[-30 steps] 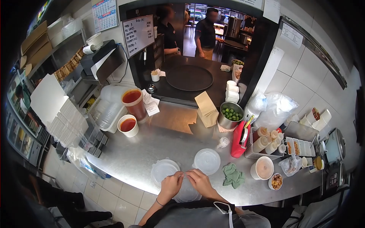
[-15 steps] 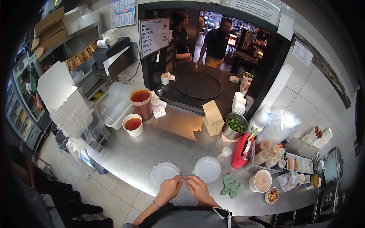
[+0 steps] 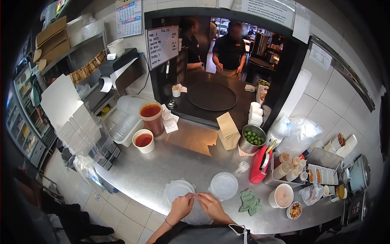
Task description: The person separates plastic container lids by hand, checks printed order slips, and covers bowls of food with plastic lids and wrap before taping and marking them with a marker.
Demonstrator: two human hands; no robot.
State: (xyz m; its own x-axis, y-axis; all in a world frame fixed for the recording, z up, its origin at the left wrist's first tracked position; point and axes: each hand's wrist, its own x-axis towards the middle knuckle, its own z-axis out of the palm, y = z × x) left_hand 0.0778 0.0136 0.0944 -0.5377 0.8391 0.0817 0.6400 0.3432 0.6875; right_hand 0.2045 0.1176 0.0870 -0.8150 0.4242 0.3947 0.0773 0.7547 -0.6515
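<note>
My left hand and my right hand meet fingertip to fingertip near the counter's front edge. Both are pinched closed on something small and thin that I cannot make out. Beneath and around them are clear plastic lids or shallow tubs: one round piece beyond my left hand, another beyond my right. A third clear piece is partly covered by my hands. A crumpled green cloth lies to the right of my right hand.
At left stand a tub of red-brown sauce, a taller sauce container and stacked white boxes. Rightward are a pot of green citrus, a bottle basket and a pink-filled tub. Two people stand beyond the pass-through's round tray.
My hands stay pinched together in nearly the same place. The view shifts slightly. A curl of paper now hangs from the printer, and one person beyond the window has turned with hands lower.
</note>
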